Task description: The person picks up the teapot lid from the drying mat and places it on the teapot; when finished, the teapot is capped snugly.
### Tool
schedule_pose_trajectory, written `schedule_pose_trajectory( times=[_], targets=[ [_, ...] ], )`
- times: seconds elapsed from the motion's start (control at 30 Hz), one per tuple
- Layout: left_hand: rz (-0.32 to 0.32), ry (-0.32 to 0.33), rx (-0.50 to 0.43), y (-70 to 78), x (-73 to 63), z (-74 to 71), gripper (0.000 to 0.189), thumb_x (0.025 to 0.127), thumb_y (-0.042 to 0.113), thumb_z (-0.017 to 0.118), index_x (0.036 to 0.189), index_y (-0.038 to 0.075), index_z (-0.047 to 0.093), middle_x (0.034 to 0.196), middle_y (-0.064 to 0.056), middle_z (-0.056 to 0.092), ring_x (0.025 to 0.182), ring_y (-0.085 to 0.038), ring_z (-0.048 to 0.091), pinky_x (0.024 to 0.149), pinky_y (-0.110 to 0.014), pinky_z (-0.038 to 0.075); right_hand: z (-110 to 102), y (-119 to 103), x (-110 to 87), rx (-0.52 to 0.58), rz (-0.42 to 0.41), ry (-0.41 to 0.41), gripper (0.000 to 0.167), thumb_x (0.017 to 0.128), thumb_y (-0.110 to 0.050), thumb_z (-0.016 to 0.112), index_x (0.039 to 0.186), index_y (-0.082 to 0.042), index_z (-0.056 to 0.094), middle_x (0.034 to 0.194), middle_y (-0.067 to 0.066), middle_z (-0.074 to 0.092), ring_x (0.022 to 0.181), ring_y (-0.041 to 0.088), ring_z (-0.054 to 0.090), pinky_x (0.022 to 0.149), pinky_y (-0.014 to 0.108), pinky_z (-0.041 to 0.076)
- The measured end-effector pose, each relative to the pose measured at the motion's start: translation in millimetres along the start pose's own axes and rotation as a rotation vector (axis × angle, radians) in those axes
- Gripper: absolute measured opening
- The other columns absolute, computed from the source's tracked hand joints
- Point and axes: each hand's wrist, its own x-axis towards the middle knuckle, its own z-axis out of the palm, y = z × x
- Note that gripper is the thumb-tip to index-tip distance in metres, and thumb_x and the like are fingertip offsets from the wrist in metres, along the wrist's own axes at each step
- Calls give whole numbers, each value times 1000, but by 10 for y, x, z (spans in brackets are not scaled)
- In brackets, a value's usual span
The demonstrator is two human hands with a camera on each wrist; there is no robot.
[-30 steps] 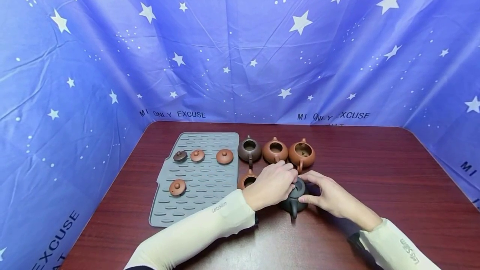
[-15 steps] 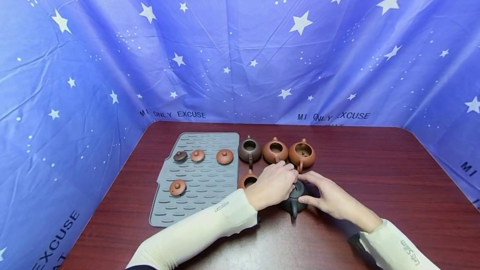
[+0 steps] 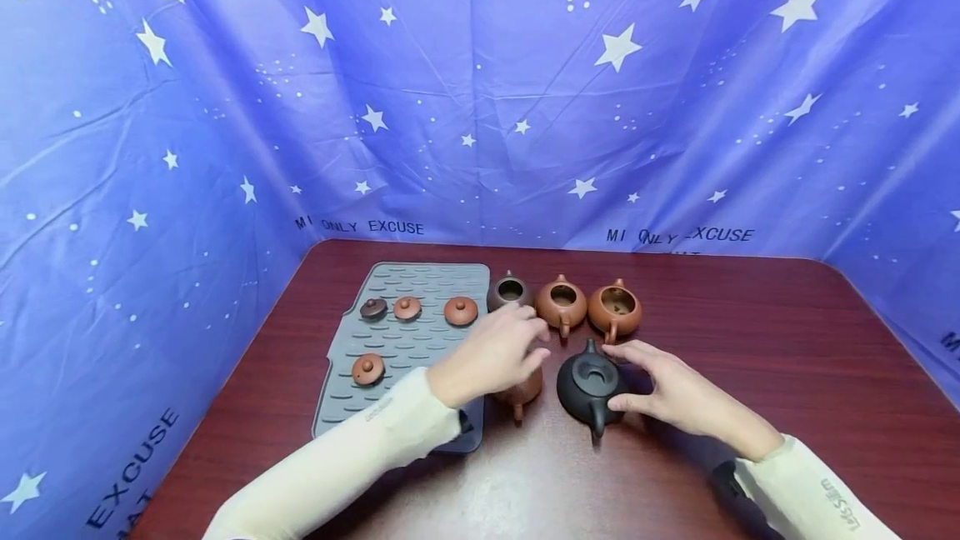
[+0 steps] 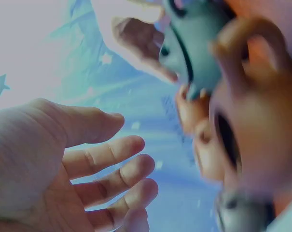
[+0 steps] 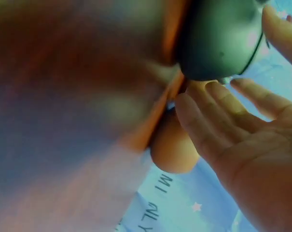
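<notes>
A black teapot (image 3: pixel 591 394) stands upright on the table with its flat lid (image 3: pixel 596 373) seated on top. My right hand (image 3: pixel 678 390) is spread along its right side, thumb near the handle and fingers toward the spout; the fingers look fairly straight, and firm contact cannot be made out. To the left, my left hand (image 3: pixel 495 350) hovers over an orange clay teapot (image 3: pixel 521 394), hiding most of it. In the left wrist view this hand (image 4: pixel 88 169) has loosely extended fingers with nothing between them, apart from the blurred clay teapot (image 4: pixel 266 121).
Behind stand three lidless teapots: a dark brown one (image 3: pixel 504 290), an orange one (image 3: pixel 555 311) and another orange one (image 3: pixel 611 319). On the left, a grey ribbed mat (image 3: pixel 420 277) bears a dark lid (image 3: pixel 372 308) and three orange lids (image 3: pixel 461 312). A starry blue curtain (image 3: pixel 480 65) surrounds the table.
My left hand has let go of the black teapot's lid and moved left, uncovering the lid and spout. The right hand remains beside that pot. The head view has shifted slightly.
</notes>
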Motion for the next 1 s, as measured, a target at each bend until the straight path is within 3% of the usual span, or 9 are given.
schedule_pose_trajectory(
  times=[0.1,0.27,0.43,0.57,0.7,0.83,1.0],
  targets=[
    [-38,43,-47,-199,-183,-148,12,89,25,65,94,16,69,91,5,60,84,-13,52,72,-27,44,-91,-41,45,-20,0,31,68,77,-40,76,129,-3,54,125,10,56,108,26,57,85,45,47],
    [-131,106,-42,-525,-508,-348,12,84,23,70,93,15,67,88,5,58,84,-14,52,70,-30,45,-184,-195,205,-43,-32,60,66,77,-40,77,130,-8,54,126,6,55,113,22,53,87,45,45],
    [-223,116,-41,-847,-835,-454,17,80,22,73,93,14,67,85,3,58,85,-17,55,71,-35,47,-92,-375,403,-68,-79,-29,68,79,-41,74,132,-5,52,124,4,55,108,21,54,86,41,45],
    [-300,72,-48,-1111,-1093,-434,16,79,20,75,91,14,67,84,4,59,84,-17,56,71,-36,47,47,-502,536,-79,-103,-123,67,80,-37,75,131,-2,51,126,7,55,117,24,50,93,44,42],
    [-352,6,-81,-1291,-1328,-378,17,77,19,77,91,12,68,82,2,59,79,-17,54,69,-36,45,150,-581,655,-68,-145,-175,64,78,-30,77,130,-1,53,122,7,56,113,22,51,90,41,43],
    [-362,-51,-79,-1403,-1511,-324,20,74,19,80,90,12,68,78,2,58,74,-16,53,65,-36,44,230,-610,746,-71,-183,-227,63,79,-28,76,130,0,52,118,6,57,109,17,52,89,38,43],
    [-380,-113,-88,-1477,-1656,-269,22,72,16,81,90,13,68,75,4,57,72,-15,54,63,-35,44,297,-636,807,-82,-170,-281,62,81,-29,75,131,-1,52,112,2,55,96,13,52,82,33,45]
  ],
)
